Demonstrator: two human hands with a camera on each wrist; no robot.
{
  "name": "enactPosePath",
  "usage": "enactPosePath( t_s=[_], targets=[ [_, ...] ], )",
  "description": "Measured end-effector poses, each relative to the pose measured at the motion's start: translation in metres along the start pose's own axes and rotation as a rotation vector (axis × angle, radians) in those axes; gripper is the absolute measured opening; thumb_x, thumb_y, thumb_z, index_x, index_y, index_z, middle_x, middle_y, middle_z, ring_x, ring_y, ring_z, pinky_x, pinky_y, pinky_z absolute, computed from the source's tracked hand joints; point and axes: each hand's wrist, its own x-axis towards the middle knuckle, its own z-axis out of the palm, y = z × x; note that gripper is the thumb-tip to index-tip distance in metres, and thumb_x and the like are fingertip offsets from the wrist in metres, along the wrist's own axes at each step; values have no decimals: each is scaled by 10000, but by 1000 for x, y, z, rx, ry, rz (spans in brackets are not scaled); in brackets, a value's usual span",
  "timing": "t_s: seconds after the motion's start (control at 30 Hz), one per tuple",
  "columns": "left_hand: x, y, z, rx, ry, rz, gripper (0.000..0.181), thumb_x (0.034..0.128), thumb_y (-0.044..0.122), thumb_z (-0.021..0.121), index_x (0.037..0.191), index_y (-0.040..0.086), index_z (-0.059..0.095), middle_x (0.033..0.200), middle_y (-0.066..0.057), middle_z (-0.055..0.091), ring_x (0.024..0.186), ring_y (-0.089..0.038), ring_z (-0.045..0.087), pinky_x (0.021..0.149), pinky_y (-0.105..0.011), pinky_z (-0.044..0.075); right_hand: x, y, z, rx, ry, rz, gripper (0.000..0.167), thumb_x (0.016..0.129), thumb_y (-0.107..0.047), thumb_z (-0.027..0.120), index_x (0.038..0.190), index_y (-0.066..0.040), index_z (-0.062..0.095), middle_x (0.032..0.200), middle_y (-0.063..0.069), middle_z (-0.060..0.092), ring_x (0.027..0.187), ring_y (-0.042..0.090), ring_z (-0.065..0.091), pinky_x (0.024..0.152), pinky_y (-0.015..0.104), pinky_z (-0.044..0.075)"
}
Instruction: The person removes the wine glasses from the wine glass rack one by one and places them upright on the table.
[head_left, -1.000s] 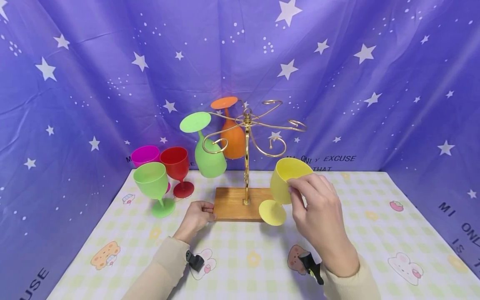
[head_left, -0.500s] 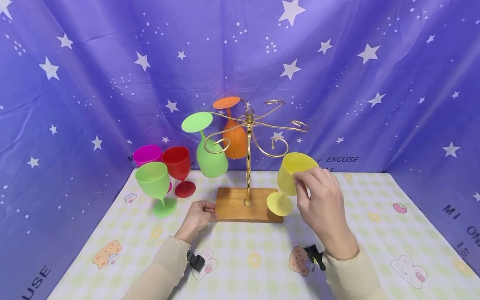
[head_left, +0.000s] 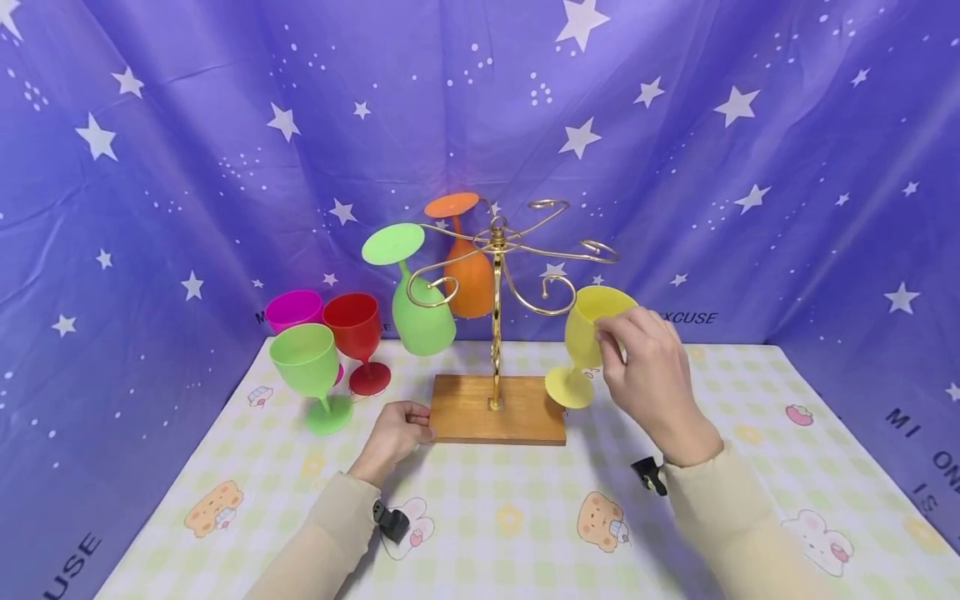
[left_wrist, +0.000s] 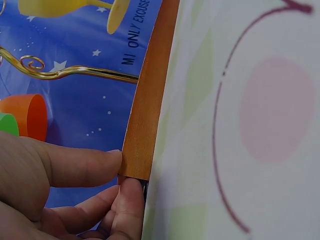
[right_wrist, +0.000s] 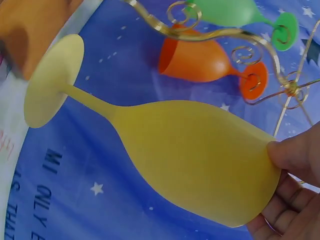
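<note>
Gold goblet rack (head_left: 496, 333) stands between my hands, its wooden base (head_left: 480, 421) pinched at one end between the thumb and fingers of my left hand (head_left: 396, 433). Just left of my right hand (head_left: 652, 379), which grips it by the rim, is a yellow goblet (head_left: 583, 332), bowl upward. Beyond my left hand, a hanging green goblet (head_left: 422, 315) and an orange goblet (head_left: 469, 279) are upside down; to its left stand red (head_left: 352, 327), light green (head_left: 303, 365) and magenta goblets (head_left: 292, 310).
</note>
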Motion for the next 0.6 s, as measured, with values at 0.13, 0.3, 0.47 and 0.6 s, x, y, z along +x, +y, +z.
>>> enactPosePath(
  t_s=[0.13,0.3,0.47,0.6],
  targets=[
    [-1,-1,0,5,3,1,313,685,-117,676,995,-106,633,846,-131,648,690,-141,580,609,-245,502,5,11,1,-44,-13,-9,99,797,32,626,867,5,692,799,102,602,706,296,504,655,434,380],
    [-1,0,0,21,4,-3,311,691,-112,680,999,-101,635,850,-135,649,704,-154,584,618,-258,505,7,25,4,-88,-53,-3,105,795,40,632,874,11,695,805,113,610,703,308,511,663,441,395],
    [-1,0,0,30,6,-6,308,697,-104,682,1001,-94,637,855,-138,646,715,-165,584,623,-268,500,5,38,9,-113,-98,43,121,801,37,636,902,17,701,841,130,629,741,324,536,702,459,412],
    [-2,0,1,31,8,-6,308,694,-107,680,999,-93,637,853,-140,646,716,-166,586,620,-267,500,3,49,14,-129,-116,88,128,802,34,636,911,17,701,863,137,638,770,336,550,742,482,417]
  ],
)
